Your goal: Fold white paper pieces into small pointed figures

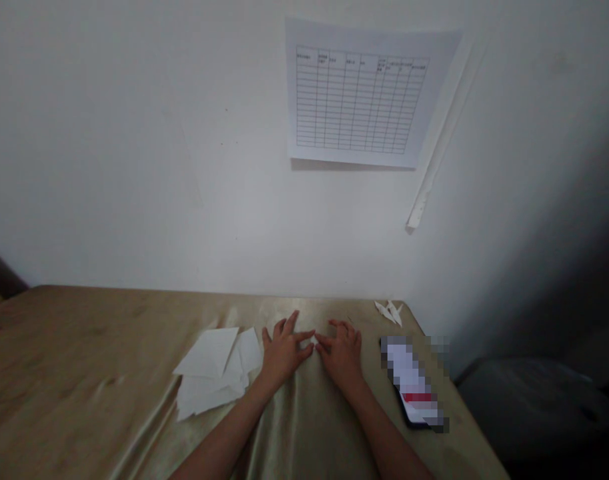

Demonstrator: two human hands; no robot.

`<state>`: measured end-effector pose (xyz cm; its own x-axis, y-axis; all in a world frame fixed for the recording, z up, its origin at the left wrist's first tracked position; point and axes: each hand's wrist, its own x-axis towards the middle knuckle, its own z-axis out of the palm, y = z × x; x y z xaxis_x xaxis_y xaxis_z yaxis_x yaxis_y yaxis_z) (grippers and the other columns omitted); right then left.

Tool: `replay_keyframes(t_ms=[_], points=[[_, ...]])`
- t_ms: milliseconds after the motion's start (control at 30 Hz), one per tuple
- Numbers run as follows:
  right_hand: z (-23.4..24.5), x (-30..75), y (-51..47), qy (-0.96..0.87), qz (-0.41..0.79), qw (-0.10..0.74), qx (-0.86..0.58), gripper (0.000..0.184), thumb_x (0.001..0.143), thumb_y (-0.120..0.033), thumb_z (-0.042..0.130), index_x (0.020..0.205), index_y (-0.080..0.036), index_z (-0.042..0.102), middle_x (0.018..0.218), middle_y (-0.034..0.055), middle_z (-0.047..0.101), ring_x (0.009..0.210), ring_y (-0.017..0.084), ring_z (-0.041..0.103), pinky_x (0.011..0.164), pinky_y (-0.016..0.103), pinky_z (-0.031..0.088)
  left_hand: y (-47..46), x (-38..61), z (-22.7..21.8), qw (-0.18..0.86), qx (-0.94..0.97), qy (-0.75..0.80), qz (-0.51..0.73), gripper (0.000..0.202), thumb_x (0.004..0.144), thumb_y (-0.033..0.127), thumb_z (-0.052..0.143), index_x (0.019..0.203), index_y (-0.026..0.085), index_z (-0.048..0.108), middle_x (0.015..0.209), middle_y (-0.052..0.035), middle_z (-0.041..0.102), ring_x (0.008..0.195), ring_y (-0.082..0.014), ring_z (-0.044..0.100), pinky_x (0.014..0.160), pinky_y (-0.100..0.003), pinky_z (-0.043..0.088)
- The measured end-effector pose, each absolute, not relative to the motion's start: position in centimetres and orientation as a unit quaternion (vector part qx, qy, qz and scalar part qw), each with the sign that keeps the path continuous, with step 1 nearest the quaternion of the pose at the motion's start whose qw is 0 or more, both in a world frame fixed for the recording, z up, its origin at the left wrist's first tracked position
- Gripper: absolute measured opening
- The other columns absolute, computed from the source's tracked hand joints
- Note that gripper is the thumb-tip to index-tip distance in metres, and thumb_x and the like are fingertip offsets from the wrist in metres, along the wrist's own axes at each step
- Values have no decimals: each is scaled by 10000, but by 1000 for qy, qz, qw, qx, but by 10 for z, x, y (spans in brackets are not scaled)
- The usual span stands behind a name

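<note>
My left hand (283, 350) and my right hand (342, 353) rest side by side on a table covered in shiny gold cloth (84, 373). Their fingertips meet on a small white piece of paper (314, 341), pressed between thumbs and forefingers; most of it is hidden under the fingers. The other fingers of the left hand are spread. Just left of my left hand lies a loose stack of white paper squares (214, 370).
A phone (414, 390) lies to the right of my right hand near the table's right edge. Small folded white paper shapes (389, 311) sit at the far right corner. A printed table sheet (362, 97) hangs on the white wall behind.
</note>
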<state>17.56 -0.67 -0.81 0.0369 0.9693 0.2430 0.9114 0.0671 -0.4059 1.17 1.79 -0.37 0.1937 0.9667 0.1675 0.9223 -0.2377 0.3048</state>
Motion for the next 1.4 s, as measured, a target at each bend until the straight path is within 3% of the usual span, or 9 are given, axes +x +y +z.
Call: replay_keyframes(t_ms=[200, 367, 500, 733, 933, 1200, 1400], points=[[-14, 172, -7, -692, 71, 227, -682, 399, 910, -307, 635, 1272, -473, 638, 1455, 63, 518, 1394, 339, 349, 1142, 648, 148, 21, 10, -8, 71, 777, 607, 153, 446, 867, 493, 662, 1304, 545, 593, 1633, -8, 344, 1468, -406, 316, 1106, -796, 126], [-21, 172, -4, -679, 75, 263, -681, 411, 867, -278, 677, 1242, -445, 671, 1406, 84, 552, 1364, 346, 388, 1148, 634, 143, 24, 9, -5, 83, 784, 601, 134, 476, 896, 472, 638, 1367, 468, 571, 1623, -66, 363, 1481, -387, 307, 1115, -787, 125], [-25, 176, -1, -665, 78, 298, -680, 384, 813, -295, 739, 1189, -371, 723, 1336, 115, 588, 1303, 350, 449, 1146, 581, 209, 26, 7, -3, 95, 788, 593, 134, 485, 890, 444, 656, 1369, 429, 582, 1636, -68, 334, 1493, -382, 280, 1120, -784, 117], [-25, 180, 2, -669, 81, 315, -668, 308, 782, -294, 787, 1078, -379, 771, 1254, 98, 624, 1223, 323, 489, 1100, 496, 314, 26, 6, -5, 114, 784, 587, 166, 368, 851, 413, 718, 1217, 444, 689, 1618, -34, 373, 1483, -366, 296, 1124, -781, 90], [-18, 179, -5, -673, 79, 340, -652, 293, 794, -274, 767, 1071, -371, 771, 1241, 77, 632, 1222, 304, 476, 1100, 464, 330, 25, 7, -4, 132, 767, 587, 224, 252, 809, 351, 769, 1048, 428, 753, 1534, -5, 484, 1428, -343, 370, 1129, -768, 86], [-28, 183, 6, -661, 132, 361, -645, 151, 780, -228, 764, 909, -296, 803, 1203, 71, 664, 1238, 281, 485, 1107, 433, 353, 24, 9, -4, 134, 763, 568, 280, 90, 812, 321, 774, 885, 373, 786, 1441, 16, 567, 1363, -319, 415, 1147, -715, 123], [-31, 184, 8, -649, 149, 401, -629, 274, 768, -232, 766, 1036, -288, 778, 1186, 72, 669, 1236, 266, 492, 1105, 424, 371, 25, 9, -7, 143, 754, 563, 308, 80, 823, 329, 759, 887, 365, 789, 1426, 10, 579, 1350, -307, 431, 1158, -690, 152]])
